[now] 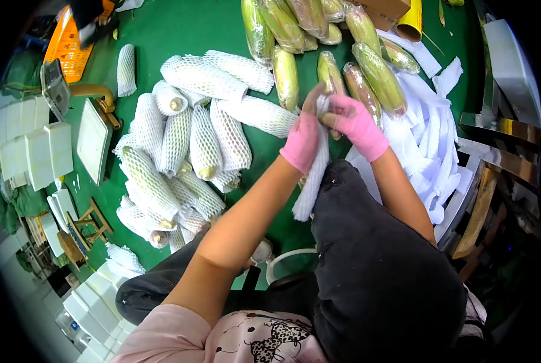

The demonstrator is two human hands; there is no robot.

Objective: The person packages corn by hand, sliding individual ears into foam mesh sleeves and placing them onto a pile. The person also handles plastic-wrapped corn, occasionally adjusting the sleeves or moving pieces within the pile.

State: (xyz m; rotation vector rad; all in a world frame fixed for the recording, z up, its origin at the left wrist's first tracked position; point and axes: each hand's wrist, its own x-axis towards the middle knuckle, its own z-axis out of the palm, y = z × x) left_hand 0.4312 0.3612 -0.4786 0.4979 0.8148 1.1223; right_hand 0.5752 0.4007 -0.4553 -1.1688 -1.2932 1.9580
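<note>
Both of my hands, in pink gloves, come together above my knees at one white foam net sleeve [313, 184]. My left hand [302, 134] is closed around its upper part, and the flat sleeve hangs down below that hand. At the sleeve's top end, the fingers of my right hand [353, 120] pinch the edge. Just beyond the hands lie several plastic-wrapped ears of corn [379, 78] in green husks. To the left is a heap of corn ears in white foam nets [205, 142].
A pile of loose foam sleeves [419, 139] lies to the right. Back right are a cardboard box [382, 11] and a yellow tube [410, 23]. On the left stand a scale [94, 141], an orange crate [66, 51] and white foam boxes [37, 154]. The floor is green.
</note>
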